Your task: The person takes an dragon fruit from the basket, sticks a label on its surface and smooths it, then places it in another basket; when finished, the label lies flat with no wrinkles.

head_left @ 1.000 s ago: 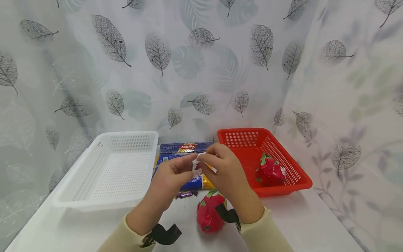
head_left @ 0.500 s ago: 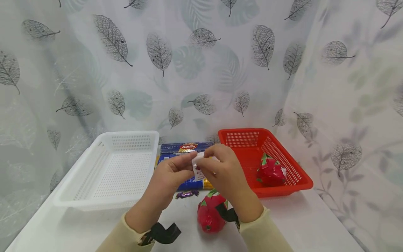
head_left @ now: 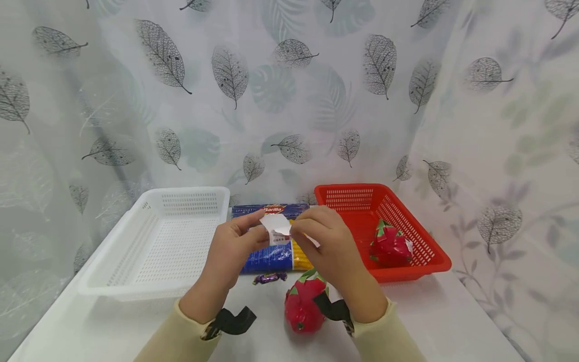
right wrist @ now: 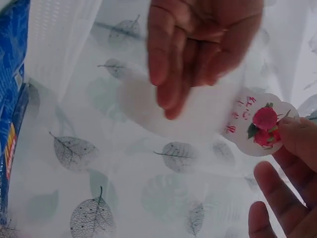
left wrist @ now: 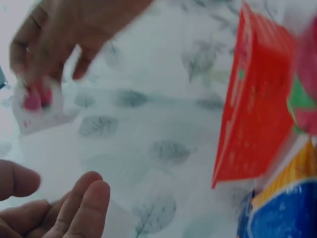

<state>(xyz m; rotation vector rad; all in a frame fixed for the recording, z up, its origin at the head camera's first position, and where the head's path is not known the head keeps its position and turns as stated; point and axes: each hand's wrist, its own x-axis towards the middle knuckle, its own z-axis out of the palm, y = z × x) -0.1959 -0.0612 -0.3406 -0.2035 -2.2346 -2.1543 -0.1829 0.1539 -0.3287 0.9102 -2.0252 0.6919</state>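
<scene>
Above the pasta packs, both hands hold a small paper label (head_left: 277,223). My right hand (head_left: 327,246) pinches it between thumb and finger. In the right wrist view that end of the label (right wrist: 265,121) shows a printed dragon fruit and red characters. My left hand (head_left: 228,251) holds the blank white end at its left edge, thumb and index around it; part of its grip is hidden in the wrist views. A white flap stands bent up from the printed piece. Below the hands lies a red dragon fruit (head_left: 304,306) with green tips, on the white table.
At left stands a white basket (head_left: 101,266); at right, a red basket (head_left: 350,196) with another dragon fruit (head_left: 391,246). Between them lie a dark blue spaghetti box (head_left: 249,211) and blue-yellow pasta packs (head_left: 271,261). A purple wrapped candy (head_left: 270,278) sits in front. A leaf-patterned curtain (head_left: 294,100) hangs behind.
My hands have drawn slightly apart, the left one moving left. The label has turned and opened out, with a larger white flap showing between them.
</scene>
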